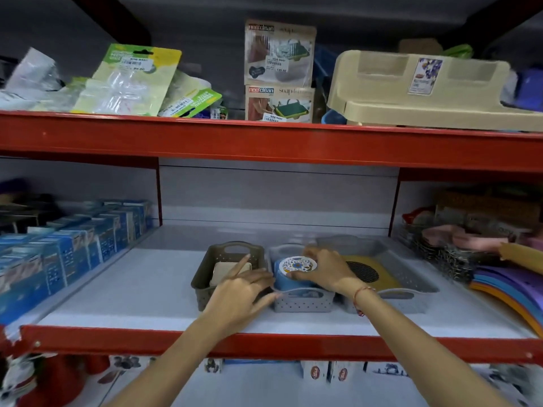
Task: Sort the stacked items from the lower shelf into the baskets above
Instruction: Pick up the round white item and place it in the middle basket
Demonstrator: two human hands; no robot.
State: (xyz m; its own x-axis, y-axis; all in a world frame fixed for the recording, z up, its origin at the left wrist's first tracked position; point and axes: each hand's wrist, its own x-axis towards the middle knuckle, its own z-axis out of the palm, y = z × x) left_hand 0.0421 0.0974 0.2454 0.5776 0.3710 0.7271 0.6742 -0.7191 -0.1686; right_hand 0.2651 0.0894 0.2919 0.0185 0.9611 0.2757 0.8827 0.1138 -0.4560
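The left hand (238,292) steadies the middle basket (302,301) near the shelf's front edge, fingers spread, while the right hand (326,268) clamps the blue tub (295,274) inside; better lower it flat.

Retail shop: red steel shelving (264,142), price-stickered packaged goods (279,54), rows of identical blue boxes (73,245), stacked plastic housewares (426,89).

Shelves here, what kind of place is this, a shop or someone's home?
Probably a shop: price-stickered boxes and packets on red shelves, with identical blue boxes stocked in rows.
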